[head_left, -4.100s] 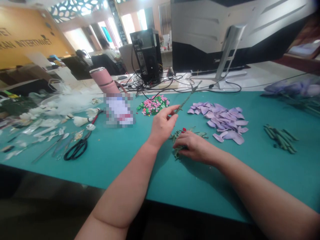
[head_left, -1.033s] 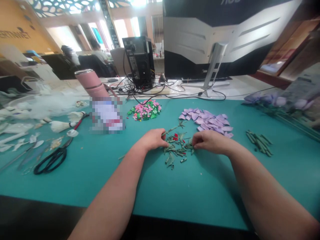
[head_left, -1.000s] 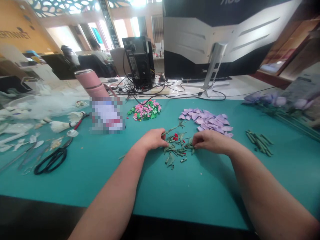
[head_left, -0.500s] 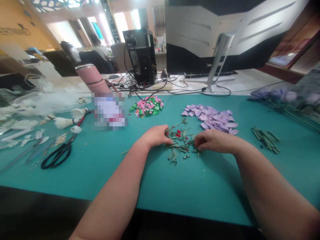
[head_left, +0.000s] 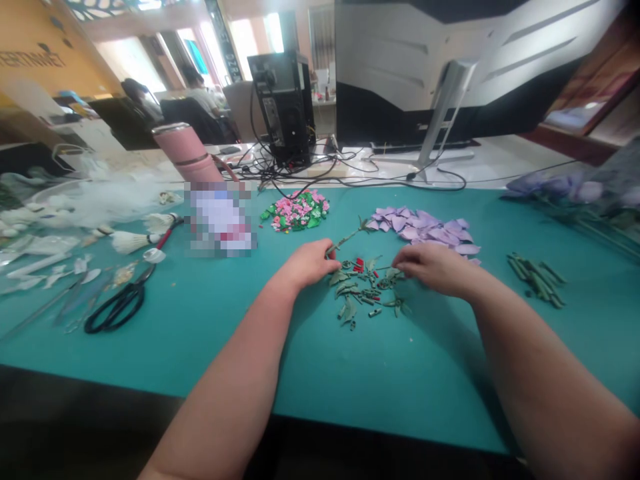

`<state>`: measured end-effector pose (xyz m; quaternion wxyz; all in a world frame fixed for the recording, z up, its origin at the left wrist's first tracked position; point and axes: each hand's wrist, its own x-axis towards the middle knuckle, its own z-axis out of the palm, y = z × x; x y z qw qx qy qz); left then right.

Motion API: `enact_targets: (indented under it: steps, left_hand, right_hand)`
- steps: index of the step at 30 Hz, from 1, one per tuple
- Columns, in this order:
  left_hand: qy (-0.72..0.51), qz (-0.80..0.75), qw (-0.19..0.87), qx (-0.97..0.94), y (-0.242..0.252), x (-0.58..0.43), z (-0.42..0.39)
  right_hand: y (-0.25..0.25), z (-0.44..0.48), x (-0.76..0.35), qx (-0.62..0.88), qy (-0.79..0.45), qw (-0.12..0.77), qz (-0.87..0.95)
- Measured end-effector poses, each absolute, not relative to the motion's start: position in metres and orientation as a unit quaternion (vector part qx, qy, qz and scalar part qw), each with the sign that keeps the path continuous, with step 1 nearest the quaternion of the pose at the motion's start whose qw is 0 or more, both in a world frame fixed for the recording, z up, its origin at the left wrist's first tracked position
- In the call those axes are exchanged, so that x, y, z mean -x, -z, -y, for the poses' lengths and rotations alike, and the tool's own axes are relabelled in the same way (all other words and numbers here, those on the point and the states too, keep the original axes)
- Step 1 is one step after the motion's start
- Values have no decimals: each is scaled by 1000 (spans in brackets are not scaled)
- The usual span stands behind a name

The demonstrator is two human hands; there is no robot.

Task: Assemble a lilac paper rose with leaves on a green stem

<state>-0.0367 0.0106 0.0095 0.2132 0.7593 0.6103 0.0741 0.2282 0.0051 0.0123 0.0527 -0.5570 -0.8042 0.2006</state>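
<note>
My left hand (head_left: 309, 263) is closed on a thin green stem (head_left: 350, 235) that slants up and right to a small leafy tip. A heap of small green leaves and red bits (head_left: 364, 288) lies on the teal mat (head_left: 200, 320) between my hands. My right hand (head_left: 433, 267) rests at the heap's right edge, fingers pinched together over the pieces; what they hold is hidden.
Lilac petals (head_left: 425, 228) are piled behind my right hand, green stem pieces (head_left: 536, 277) lie right, pink and green bits (head_left: 297, 211) behind. Black scissors (head_left: 116, 308), shuttlecocks (head_left: 131, 241) and a pink flask (head_left: 186, 155) sit left. A monitor stand (head_left: 440, 113) and cables stand behind.
The green stem in my left hand was raised 4 s ago and now lies low by the heap. My right hand has shifted up to the heap's right edge.
</note>
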Motion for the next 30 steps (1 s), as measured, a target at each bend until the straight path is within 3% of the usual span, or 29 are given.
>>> enact_targets:
  steps: [6, 17, 24, 30]
  left_hand:
    - [-100, -601, 213, -764, -8, 39, -13]
    - [-138, -609, 208, -753, -12, 39, -12]
    - [-151, -611, 200, -750, -10, 39, -15]
    - [-168, -616, 196, -744, -10, 40, -15]
  right_hand:
    - [-8, -9, -230, 591, -143, 76, 791]
    - [3, -12, -227, 565, -154, 28, 810]
    - [-3, -12, -230, 630, -198, 102, 744]
    - [1, -13, -227, 599, -146, 48, 786]
